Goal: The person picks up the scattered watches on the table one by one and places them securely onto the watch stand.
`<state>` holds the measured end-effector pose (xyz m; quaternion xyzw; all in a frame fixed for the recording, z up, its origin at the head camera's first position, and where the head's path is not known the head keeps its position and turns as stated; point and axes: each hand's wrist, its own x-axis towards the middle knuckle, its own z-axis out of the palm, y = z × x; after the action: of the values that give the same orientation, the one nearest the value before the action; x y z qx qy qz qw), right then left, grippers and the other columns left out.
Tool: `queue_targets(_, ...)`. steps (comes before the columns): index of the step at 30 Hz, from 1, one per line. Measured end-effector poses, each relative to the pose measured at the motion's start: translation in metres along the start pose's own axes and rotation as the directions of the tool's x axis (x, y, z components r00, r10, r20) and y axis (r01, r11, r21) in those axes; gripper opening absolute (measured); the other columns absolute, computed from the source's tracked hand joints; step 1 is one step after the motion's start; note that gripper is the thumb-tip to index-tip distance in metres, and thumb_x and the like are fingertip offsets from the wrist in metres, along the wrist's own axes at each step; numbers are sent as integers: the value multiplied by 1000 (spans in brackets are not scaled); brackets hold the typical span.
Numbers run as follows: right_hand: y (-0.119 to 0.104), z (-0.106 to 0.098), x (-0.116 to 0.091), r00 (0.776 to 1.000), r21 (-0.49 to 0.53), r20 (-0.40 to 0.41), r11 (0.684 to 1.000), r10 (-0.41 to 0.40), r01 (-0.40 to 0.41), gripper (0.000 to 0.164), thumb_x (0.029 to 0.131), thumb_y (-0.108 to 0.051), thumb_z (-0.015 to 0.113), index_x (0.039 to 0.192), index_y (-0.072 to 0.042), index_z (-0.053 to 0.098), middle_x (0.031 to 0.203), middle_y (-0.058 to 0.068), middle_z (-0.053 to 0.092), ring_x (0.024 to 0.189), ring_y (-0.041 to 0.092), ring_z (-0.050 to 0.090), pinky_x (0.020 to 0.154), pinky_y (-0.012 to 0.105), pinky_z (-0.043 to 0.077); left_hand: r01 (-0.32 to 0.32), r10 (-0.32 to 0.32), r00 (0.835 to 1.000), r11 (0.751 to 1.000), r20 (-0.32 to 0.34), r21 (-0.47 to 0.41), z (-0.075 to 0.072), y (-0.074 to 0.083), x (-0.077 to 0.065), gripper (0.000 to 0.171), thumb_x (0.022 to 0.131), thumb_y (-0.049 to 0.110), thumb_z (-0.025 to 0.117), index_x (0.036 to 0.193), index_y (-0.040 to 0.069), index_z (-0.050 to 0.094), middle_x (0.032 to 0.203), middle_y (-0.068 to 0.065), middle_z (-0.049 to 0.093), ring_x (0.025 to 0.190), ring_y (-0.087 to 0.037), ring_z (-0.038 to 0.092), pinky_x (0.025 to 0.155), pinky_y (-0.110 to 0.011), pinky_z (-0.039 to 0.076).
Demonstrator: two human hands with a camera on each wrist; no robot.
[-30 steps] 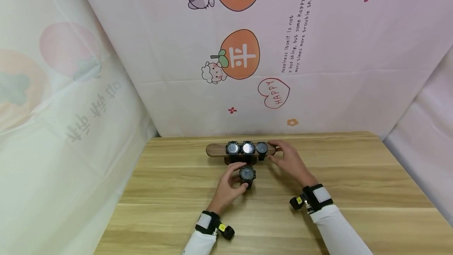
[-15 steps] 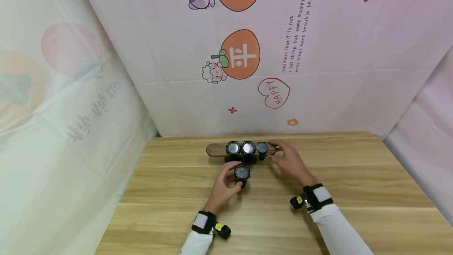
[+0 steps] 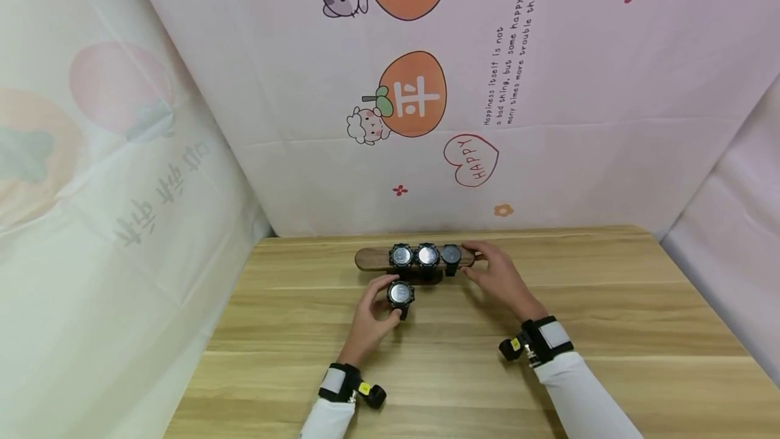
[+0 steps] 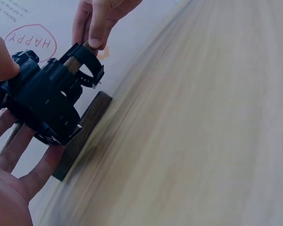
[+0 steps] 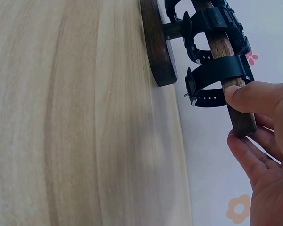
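A wooden watch stand [image 3: 370, 259] stands at the back of the table, its long horizontal bar above a dark base [image 5: 159, 47]. Three black watches hang on the bar: one left [image 3: 401, 256], one in the middle [image 3: 427, 255], one right [image 3: 451, 256]. In front of the stand, my left hand [image 3: 365, 324] pinches a fourth black wristwatch [image 3: 400, 293] between thumb and fingers, face up, its strap hanging below. My right hand [image 3: 501, 278] grips the bar's right end; the right wrist view shows the thumb on the bar [image 5: 244, 121], beside a buckled strap [image 5: 219, 69].
The wood-grain table [image 3: 463, 385] reaches to a white printed curtain [image 3: 305, 181] behind the stand. Another pale curtain [image 3: 140, 276] hangs along the left side. Each wrist wears a black band with a small camera, left [image 3: 372, 395] and right [image 3: 510, 349].
My left hand has moved left with the wristwatch, from below the middle of the stand to below its left watch. My right hand and the stand have stayed in place.
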<state>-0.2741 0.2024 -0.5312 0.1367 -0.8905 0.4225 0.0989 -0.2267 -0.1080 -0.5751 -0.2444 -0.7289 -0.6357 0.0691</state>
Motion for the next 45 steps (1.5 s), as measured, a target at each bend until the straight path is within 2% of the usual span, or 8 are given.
queue_targets(7,1,0,-1,1000,7,3,1000,5,-5,58,93,-3,81,146,-1,59,142,21,64,123,41,65,107,62,54,-11,11,999,1000,-44,7,-5,-3,-1,68,85,-18,69,150,-3,53,153,-26,51,136,-33,56,103,-40,60)
queue_targets(14,1,0,0,1000,4,4,1000,7,-7,59,93,-4,81,147,-2,59,142,20,64,123,40,65,108,61,54,-14,17,996,999,-91,33,-10,-2,-2,69,86,-17,69,151,2,54,153,-19,53,133,-25,58,103,-39,60)
queue_targets(22,1,0,2,1000,-3,9,1000,-5,5,59,93,-4,81,147,0,59,141,20,65,122,40,65,107,60,54,-24,31,990,998,-134,50,-18,-5,-3,70,86,-18,70,151,0,53,153,-21,53,135,-24,56,104,-38,60)
queue_targets(32,2,0,1,1000,-15,15,1000,3,-3,58,93,-5,81,147,-3,60,142,19,65,123,39,65,108,60,54,35,-22,981,997,-194,63,-24,-3,-4,69,90,-11,76,152,10,56,154,-15,54,140,-33,53,106,-39,58)
queue_targets(45,2,-1,-1,1000,-9,5,1000,-21,21,57,93,-1,80,146,-1,60,140,21,65,124,39,64,106,60,55,56,-39,967,996,-253,63,-27,-2,-3,67,91,-4,80,152,7,55,155,-14,51,141,-34,53,106,-43,59)
